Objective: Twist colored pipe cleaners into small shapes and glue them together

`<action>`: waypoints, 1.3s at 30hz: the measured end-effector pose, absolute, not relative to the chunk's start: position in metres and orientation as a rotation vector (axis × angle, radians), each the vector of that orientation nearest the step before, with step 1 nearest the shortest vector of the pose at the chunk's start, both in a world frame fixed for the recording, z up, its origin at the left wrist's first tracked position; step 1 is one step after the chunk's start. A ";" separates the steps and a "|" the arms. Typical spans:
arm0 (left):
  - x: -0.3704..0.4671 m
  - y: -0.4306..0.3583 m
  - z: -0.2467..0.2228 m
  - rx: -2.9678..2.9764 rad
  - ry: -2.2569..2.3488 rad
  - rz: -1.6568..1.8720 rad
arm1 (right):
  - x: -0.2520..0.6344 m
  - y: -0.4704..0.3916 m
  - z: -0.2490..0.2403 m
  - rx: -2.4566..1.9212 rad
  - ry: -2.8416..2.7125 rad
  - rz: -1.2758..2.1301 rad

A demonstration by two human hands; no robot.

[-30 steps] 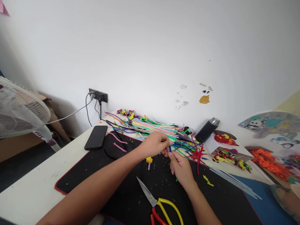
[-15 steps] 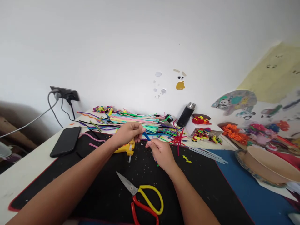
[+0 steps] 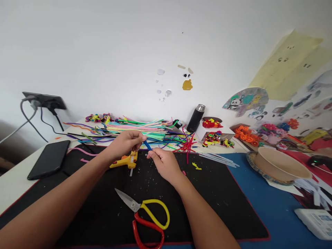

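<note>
The person's left hand (image 3: 128, 141) and right hand (image 3: 167, 164) meet over the far part of a black mat (image 3: 212, 193) on the surface (image 3: 12, 185). A short, narrow blue piece (image 3: 147, 145) slants between them: the left fingers pinch its upper end, the right fingers its lower end, both closed on it.

Beneath the left wrist lies a yellow glue gun (image 3: 124, 162), a clear stick jutting from it towards the mat's near edge. Scissors (image 3: 133, 206) rest between the forearms, blades shut, tip aimed at the far left. A phone (image 3: 49, 159) lies near the surface's left edge, partly over the mat's border. Along the surface's far edge runs a dense heap of coloured pipe cleaners (image 3: 140, 129), with red ones (image 3: 188, 145) splayed at its right end and a black bottle (image 3: 195, 118) beyond. Small yellow pieces (image 3: 196, 166) sit on the mat, right of the right hand.

The blue piece is slim and the grips cover little of it, so a hard pull or uneven twist could slide it from one pinch or kink it; dropped forward, it could vanish among similar strands. A lowered left wrist could knock the glue gun, or get burnt if it is hot, which cannot be told. A sweeping forearm could catch the scissors.
</note>
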State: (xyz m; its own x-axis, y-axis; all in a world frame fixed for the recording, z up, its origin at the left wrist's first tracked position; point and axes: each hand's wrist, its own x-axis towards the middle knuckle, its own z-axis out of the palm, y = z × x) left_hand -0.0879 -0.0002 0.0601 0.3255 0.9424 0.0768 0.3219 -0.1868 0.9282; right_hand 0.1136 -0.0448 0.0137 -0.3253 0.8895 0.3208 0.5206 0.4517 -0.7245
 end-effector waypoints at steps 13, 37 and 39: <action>-0.100 0.008 0.051 1.661 1.031 0.775 | 0.112 -0.043 0.012 -1.083 -1.544 1.072; -0.088 0.001 0.051 1.706 0.988 0.714 | 0.114 -0.043 0.014 -1.073 -1.509 1.105; -0.088 -0.001 0.053 1.769 0.971 0.654 | 0.114 -0.042 0.015 -1.077 -1.509 1.100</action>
